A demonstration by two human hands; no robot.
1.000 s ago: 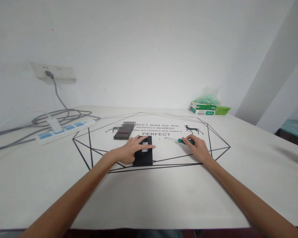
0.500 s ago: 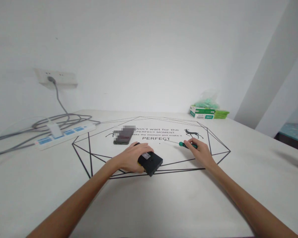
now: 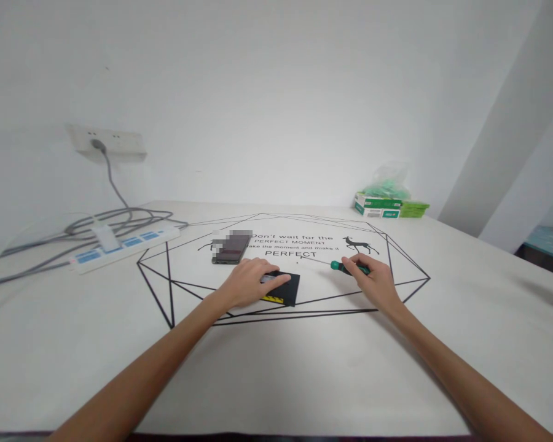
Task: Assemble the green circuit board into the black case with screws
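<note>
My left hand [image 3: 251, 283] is closed around the left part of a flat black box [image 3: 292, 287], thumb lying across its top. The box rests on the white table, and a yellow strip with dark slots shows along its near side. A pale label is partly hidden under the fingers. In my right hand [image 3: 373, 276] is a screwdriver [image 3: 337, 266] with a green and black handle. Its thin shaft points left, above the printed word on the table, apart from the box. A tiny dark speck [image 3: 297, 263] lies near the shaft's tip; its kind is too small to tell.
A dark phone [image 3: 233, 247], partly blurred out, lies behind my left hand. On the left are a power strip [image 3: 129, 247] with a white plug and coiled grey cables [image 3: 115, 222]. Green-and-white boxes [image 3: 378, 205] topped by a plastic bag [image 3: 389, 181] stand at the back right.
The black box has turned and been laid flatter, so its yellow side now faces me. My left thumb has moved onto its top. My right hand with the screwdriver has barely moved.
</note>
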